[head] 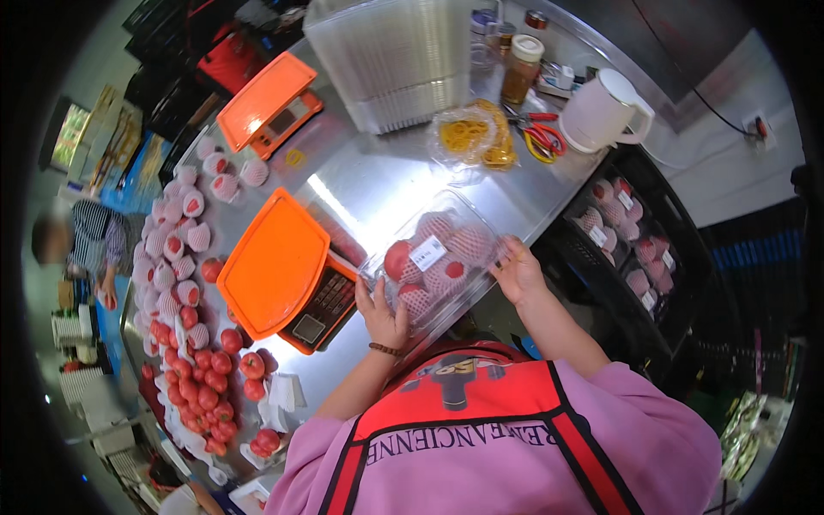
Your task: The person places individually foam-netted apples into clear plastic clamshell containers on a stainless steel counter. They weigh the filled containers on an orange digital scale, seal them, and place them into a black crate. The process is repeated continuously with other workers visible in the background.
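A clear plastic clamshell box (pixel 473 273) lies between my hands at the steel table's near edge. Inside are several tomatoes in pink foam net sleeves (pixel 470 246), and one tomato (pixel 398 261) shows mostly bare red skin. On the lid is a white printed label (pixel 427 253). My left hand (pixel 384 318) holds the box's left end, with its fingers over the rim. At the opposite end, my right hand (pixel 519 271) pinches the rim near the corner. An orange digital scale (pixel 277 264) stands just left of the box.
Loose tomatoes (pixel 206 393) and sleeved tomatoes (pixel 167 244) crowd the table's left side. Behind are a second orange scale (pixel 267 103), stacked clear containers (pixel 393 64), rubber bands (pixel 483 136), scissors (pixel 544 143) and a white kettle (pixel 599 111). A black crate (pixel 676 257) holds packed boxes at right.
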`<state>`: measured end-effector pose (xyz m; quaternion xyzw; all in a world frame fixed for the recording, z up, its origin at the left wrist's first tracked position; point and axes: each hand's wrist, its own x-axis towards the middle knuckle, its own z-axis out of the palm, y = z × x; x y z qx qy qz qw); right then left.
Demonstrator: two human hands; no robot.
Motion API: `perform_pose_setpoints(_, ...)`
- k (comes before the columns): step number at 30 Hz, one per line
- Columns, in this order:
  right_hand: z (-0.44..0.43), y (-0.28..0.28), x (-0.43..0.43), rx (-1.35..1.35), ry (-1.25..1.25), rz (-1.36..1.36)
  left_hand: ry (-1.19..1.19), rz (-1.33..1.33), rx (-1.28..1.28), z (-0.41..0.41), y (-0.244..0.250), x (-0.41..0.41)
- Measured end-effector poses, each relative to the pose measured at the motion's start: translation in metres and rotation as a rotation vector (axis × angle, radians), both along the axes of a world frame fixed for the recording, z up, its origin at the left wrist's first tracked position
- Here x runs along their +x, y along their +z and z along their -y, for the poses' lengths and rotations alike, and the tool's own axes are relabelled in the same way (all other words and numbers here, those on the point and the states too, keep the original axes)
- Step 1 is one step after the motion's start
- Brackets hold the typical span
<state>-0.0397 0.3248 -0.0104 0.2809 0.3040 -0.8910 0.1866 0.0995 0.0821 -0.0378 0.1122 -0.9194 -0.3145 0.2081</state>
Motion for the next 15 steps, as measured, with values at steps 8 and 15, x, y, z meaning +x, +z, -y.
perform_pose_setpoints(8, -0.006, -0.055, -0.039, 0.498, 0.268, -0.217, -0.084, -0.002, -0.278, -0.004, 0.051, -0.046)
perform_pose_setpoints(15, 0.014, 0.008, -0.014, 0.248, 0.151, -0.134, -0.083, 0.507, -0.126, 0.014, 0.061, -0.115)
